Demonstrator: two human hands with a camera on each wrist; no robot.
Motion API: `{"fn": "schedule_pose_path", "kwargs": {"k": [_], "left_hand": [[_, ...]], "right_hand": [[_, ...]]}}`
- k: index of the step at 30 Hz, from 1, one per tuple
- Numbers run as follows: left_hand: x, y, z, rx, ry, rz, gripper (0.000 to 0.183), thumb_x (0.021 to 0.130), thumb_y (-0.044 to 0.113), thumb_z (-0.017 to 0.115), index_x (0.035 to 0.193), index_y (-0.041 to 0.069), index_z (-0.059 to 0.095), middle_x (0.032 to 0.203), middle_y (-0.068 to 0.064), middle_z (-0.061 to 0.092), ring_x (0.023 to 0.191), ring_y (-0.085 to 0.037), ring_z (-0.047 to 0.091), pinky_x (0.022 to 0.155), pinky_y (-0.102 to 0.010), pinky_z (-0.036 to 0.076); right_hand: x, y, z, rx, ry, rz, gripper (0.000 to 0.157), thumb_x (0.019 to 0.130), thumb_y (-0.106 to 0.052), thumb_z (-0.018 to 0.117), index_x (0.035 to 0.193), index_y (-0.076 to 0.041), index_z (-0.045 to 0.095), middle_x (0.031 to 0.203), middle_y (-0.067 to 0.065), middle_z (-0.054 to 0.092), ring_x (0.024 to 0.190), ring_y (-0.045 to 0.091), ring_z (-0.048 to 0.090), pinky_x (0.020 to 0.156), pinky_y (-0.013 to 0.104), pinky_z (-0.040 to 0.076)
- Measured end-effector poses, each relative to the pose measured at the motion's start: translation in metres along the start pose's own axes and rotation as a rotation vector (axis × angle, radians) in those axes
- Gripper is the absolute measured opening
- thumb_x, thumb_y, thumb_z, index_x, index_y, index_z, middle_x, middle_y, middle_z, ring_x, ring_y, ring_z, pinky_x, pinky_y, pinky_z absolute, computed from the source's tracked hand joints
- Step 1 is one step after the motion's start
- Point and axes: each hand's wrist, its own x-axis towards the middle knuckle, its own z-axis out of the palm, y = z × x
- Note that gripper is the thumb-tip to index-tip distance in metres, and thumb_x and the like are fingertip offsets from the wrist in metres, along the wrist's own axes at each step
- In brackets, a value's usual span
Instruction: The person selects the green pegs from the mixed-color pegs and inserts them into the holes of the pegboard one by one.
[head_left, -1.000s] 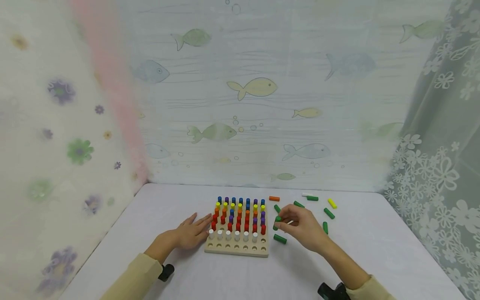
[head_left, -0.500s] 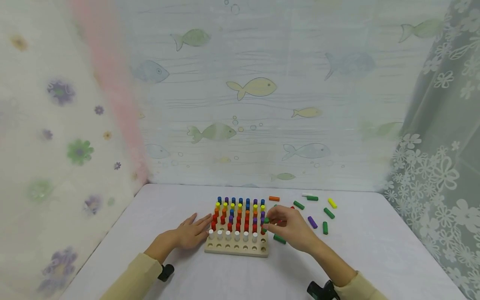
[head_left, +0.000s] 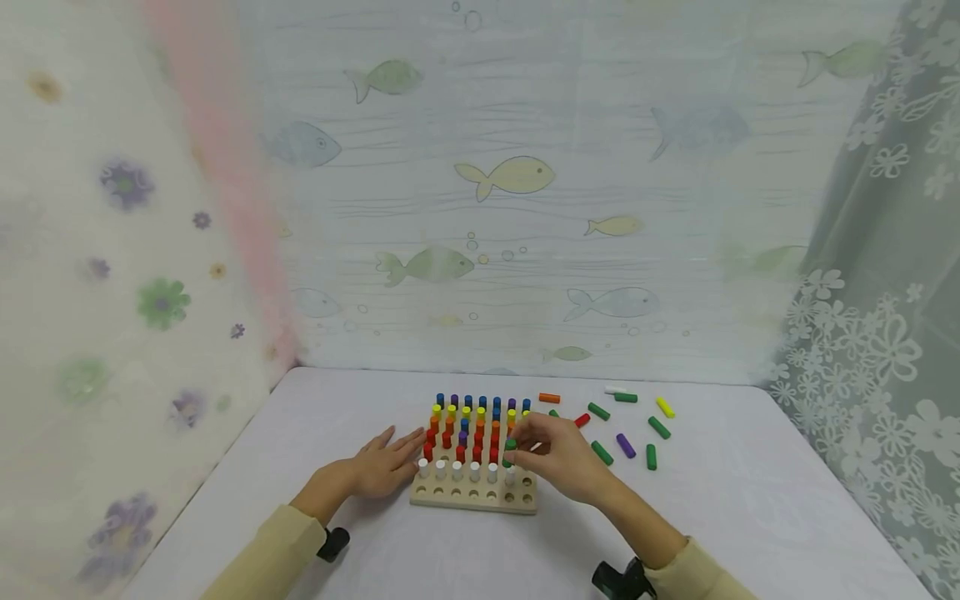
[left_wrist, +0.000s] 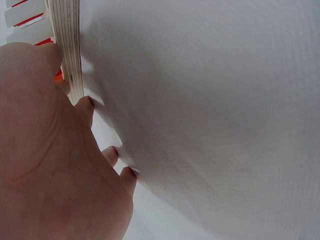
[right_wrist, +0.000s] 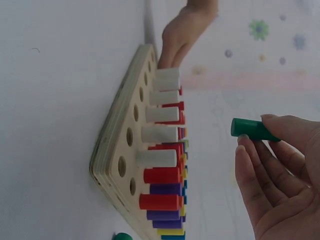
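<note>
A wooden pegboard [head_left: 472, 502] bears rows of white, red, orange, yellow, purple and blue pegs; its front row of holes is bare. My right hand [head_left: 561, 454] pinches a green peg [right_wrist: 250, 128] between thumb and fingertips, over the board's right part. In the right wrist view that peg is apart from the board, beyond the tops of the white pegs [right_wrist: 162, 134]. My left hand [head_left: 380, 465] lies palm down at the board's left side, fingers spread. The left wrist view has its fingertips on the cloth and at the board's layered edge [left_wrist: 67, 50].
Right of the board lie loose pegs: several green ones [head_left: 602, 452], a purple one [head_left: 626, 446], a red one [head_left: 582, 421], a yellow one [head_left: 665, 407], an orange one [head_left: 550, 398] and a white one [head_left: 614, 389]. White cloth [head_left: 420, 558] covers the table, with a fish-patterned curtain [head_left: 510, 250] behind.
My right hand has moved left with the green peg, from beside the board to over its right part. Loose pegs it was covering now show. My left hand has stayed in place.
</note>
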Motion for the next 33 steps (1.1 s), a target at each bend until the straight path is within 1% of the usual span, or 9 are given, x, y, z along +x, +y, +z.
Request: {"fn": "schedule_pose_path", "kwargs": {"k": [6,10,13,18,24,28,33], "left_hand": [[0.001,0.0,-0.001,0.0,-0.003,0.002,0.063,0.108,0.041,0.046,0.163,0.019,0.028,0.17,-0.001,0.024,0.155,-0.048,0.009,0.121,-0.067,0.015],[0.0,0.001,-0.002,-0.011,-0.005,0.0,0.063,0.108,0.041,0.047,0.163,0.019,0.028,0.17,-0.001,0.024,0.155,-0.048,0.009,0.12,-0.068,0.015],[0.0,0.001,-0.002,-0.017,-0.005,0.009,0.063,0.108,0.04,0.047,0.163,0.017,0.029,0.17,-0.002,0.025,0.154,-0.049,0.009,0.121,-0.068,0.014],[0.0,0.0,-0.002,-0.018,0.0,0.023,0.062,0.108,0.039,0.046,0.163,0.016,0.028,0.17,-0.002,0.024,0.154,-0.048,0.008,0.121,-0.067,0.014],[0.0,-0.002,-0.002,-0.023,0.003,0.022,0.062,0.108,0.039,0.047,0.163,0.016,0.028,0.17,-0.002,0.024,0.155,-0.048,0.008,0.121,-0.067,0.013],[0.0,-0.001,-0.001,-0.019,-0.001,0.01,0.063,0.108,0.041,0.047,0.163,0.018,0.028,0.17,-0.001,0.024,0.155,-0.048,0.008,0.121,-0.068,0.014],[0.001,0.0,-0.002,-0.006,-0.001,0.013,0.062,0.108,0.041,0.046,0.163,0.018,0.028,0.17,-0.001,0.024,0.155,-0.048,0.008,0.121,-0.068,0.014]], "right_hand": [[0.004,0.001,0.01,0.012,-0.014,-0.006,0.014,0.093,-0.019,0.077,0.102,-0.012,0.07,0.095,-0.003,0.07,0.089,0.012,0.066,0.078,0.024,0.057],[0.006,0.001,0.017,-0.001,-0.031,-0.018,0.013,0.093,-0.018,0.077,0.101,-0.011,0.07,0.095,-0.003,0.069,0.089,0.013,0.066,0.078,0.027,0.057],[0.007,0.001,0.023,0.002,-0.046,-0.025,0.011,0.093,-0.018,0.076,0.101,-0.012,0.07,0.094,-0.005,0.069,0.088,0.013,0.066,0.077,0.028,0.057],[0.009,0.002,0.032,0.0,-0.063,-0.025,0.01,0.093,-0.016,0.076,0.101,-0.015,0.07,0.093,-0.006,0.07,0.085,0.009,0.065,0.076,0.023,0.056],[0.012,0.004,0.043,0.007,-0.071,-0.046,0.009,0.092,-0.013,0.077,0.098,-0.011,0.07,0.091,-0.005,0.07,0.084,0.009,0.066,0.072,0.024,0.056],[0.013,0.006,0.048,0.02,-0.073,-0.041,0.01,0.092,-0.012,0.077,0.097,-0.009,0.069,0.09,-0.004,0.07,0.083,0.01,0.066,0.073,0.022,0.056],[0.015,0.006,0.054,0.022,-0.084,-0.029,0.01,0.092,-0.012,0.077,0.099,-0.01,0.069,0.091,-0.004,0.07,0.084,0.009,0.065,0.077,0.021,0.057]]}}
